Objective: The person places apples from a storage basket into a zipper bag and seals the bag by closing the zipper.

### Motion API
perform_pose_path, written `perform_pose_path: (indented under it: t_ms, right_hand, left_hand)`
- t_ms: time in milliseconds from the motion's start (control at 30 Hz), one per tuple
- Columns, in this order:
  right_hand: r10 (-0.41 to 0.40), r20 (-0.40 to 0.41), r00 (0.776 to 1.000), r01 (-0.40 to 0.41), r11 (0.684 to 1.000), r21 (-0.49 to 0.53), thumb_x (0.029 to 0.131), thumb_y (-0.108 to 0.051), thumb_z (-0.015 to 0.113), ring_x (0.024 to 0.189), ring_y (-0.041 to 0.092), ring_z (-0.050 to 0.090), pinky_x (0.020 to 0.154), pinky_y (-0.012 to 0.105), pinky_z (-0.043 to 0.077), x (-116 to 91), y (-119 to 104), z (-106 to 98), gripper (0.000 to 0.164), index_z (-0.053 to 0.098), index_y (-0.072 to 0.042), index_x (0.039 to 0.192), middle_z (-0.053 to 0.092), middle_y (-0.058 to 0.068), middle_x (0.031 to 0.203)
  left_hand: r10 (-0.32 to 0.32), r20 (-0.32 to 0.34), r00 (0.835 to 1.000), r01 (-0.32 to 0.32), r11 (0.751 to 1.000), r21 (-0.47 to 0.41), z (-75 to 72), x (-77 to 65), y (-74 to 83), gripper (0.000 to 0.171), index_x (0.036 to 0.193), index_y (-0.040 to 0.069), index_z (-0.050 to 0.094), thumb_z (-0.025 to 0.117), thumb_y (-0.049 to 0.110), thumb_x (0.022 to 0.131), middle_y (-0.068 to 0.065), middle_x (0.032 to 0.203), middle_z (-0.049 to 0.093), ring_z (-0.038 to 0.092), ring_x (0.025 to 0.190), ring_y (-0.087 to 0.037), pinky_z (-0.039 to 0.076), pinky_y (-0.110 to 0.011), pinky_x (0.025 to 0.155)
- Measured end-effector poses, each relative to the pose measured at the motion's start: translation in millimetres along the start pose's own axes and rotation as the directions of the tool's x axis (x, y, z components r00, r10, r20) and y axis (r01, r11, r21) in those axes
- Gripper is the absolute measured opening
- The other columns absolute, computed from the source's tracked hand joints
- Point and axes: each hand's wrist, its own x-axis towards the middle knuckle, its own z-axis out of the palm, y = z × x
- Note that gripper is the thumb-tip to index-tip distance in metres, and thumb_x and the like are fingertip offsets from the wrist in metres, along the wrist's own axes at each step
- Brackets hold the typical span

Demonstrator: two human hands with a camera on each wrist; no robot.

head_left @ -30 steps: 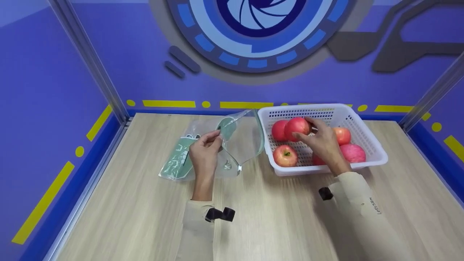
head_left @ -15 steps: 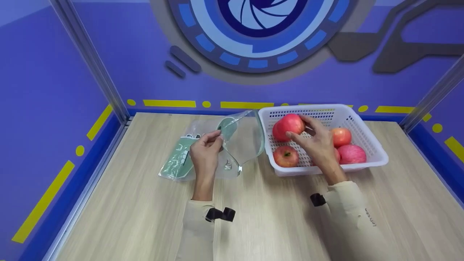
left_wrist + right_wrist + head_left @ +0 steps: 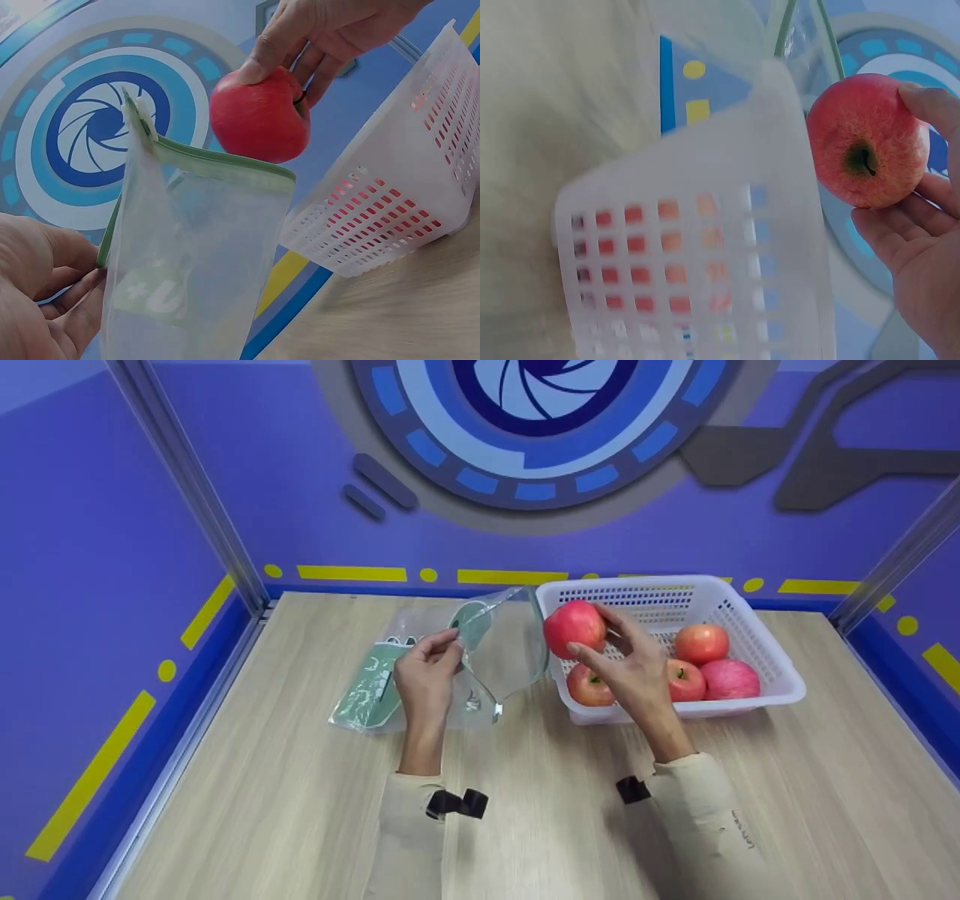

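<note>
Transfer step judged to be in hand: a round red apple [image 3: 574, 628] is held up by the right hand [image 3: 637, 671], gripped between thumb and fingertips, left of that hand's palm. The edge of a clear plastic bag with green trim [image 3: 199, 240] is pinched by the left hand [image 3: 426, 675], mouth spread to that hand's right. Apple is placed near the mouth; contact cannot be told. Below and around the right hand, other red apples [image 3: 703, 643] are seen in a white perforated plastic basket [image 3: 664, 600], set on the pale wood bench [image 3: 540, 810]. For the next move, judged: apple to be lined up with the opening left of the right hand, bag edge to be held steady.
</note>
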Motion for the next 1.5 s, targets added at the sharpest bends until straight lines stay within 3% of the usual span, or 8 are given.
perform_pose_path:
  t_ms: [133,400,633,1000,1200,1500]
  right_hand:
    - [-0.022,-0.012,1.000,0.023,0.998,0.053,0.085,-0.016,0.093,0.122,0.020,0.066,0.104,0.029,0.054,-4,-4,11,0.071,0.062,-0.004,0.147,0.065,0.005,0.141]
    - [-0.056,-0.023,0.998,0.057,0.995,0.079,0.085,-0.014,0.093,0.115,0.023,0.069,0.098,0.035,0.059,-11,-6,32,0.068,0.063,-0.003,0.145,0.069,0.009,0.135]
    - [-0.071,-0.022,0.997,0.072,0.994,0.084,0.085,-0.011,0.092,0.116,0.025,0.069,0.102,0.029,0.056,-16,-5,43,0.067,0.064,-0.003,0.144,0.069,0.010,0.136]
    - [-0.095,0.017,0.995,0.096,0.994,-0.043,0.085,-0.025,0.093,0.126,0.025,0.066,0.107,0.041,0.054,-18,-8,58,0.071,0.063,-0.006,0.146,0.065,0.007,0.143]
    - [-0.109,0.052,0.993,0.112,0.992,-0.058,0.084,-0.024,0.093,0.127,0.027,0.066,0.108,0.045,0.053,-17,-10,67,0.072,0.063,-0.005,0.146,0.064,0.010,0.144]
    - [-0.192,0.103,0.976,0.204,0.970,-0.133,0.084,-0.022,0.094,0.123,0.025,0.066,0.106,0.044,0.055,-16,-7,73,0.072,0.062,-0.001,0.145,0.066,0.011,0.141]
  left_hand:
    - [-0.014,-0.003,1.000,0.014,1.000,-0.009,-0.5,-0.6,1.7,0.016,0.113,0.005,0.081,0.077,0.006,0.098,-0.007,0.100,0.076,0.074,0.088,-0.023,0.064,-0.030,0.079]
    - [-0.014,-0.006,1.000,0.014,1.000,-0.019,-0.6,-0.4,1.2,0.016,0.111,0.004,0.082,0.077,0.004,0.096,-0.009,0.100,0.077,0.075,0.087,-0.024,0.064,-0.030,0.078]
    - [-0.011,0.007,1.000,0.011,1.000,-0.010,-0.4,-1.5,3.3,0.017,0.114,0.004,0.081,0.076,0.006,0.098,-0.007,0.100,0.076,0.075,0.089,-0.023,0.064,-0.031,0.080]
    - [-0.043,0.003,0.999,0.043,0.999,-0.022,1.2,-1.9,5.4,0.017,0.115,0.006,0.081,0.076,0.007,0.099,-0.006,0.102,0.076,0.075,0.091,-0.022,0.064,-0.031,0.083]
    - [-0.033,-0.010,0.999,0.033,0.998,-0.055,0.1,-1.2,5.1,0.016,0.112,0.003,0.081,0.077,0.004,0.097,-0.009,0.099,0.076,0.075,0.088,-0.023,0.064,-0.031,0.081]
    - [-0.043,-0.004,0.999,0.042,0.997,-0.063,0.2,-2.9,6.4,0.017,0.115,0.004,0.081,0.076,0.007,0.099,-0.010,0.102,0.076,0.076,0.093,-0.026,0.064,-0.033,0.084]
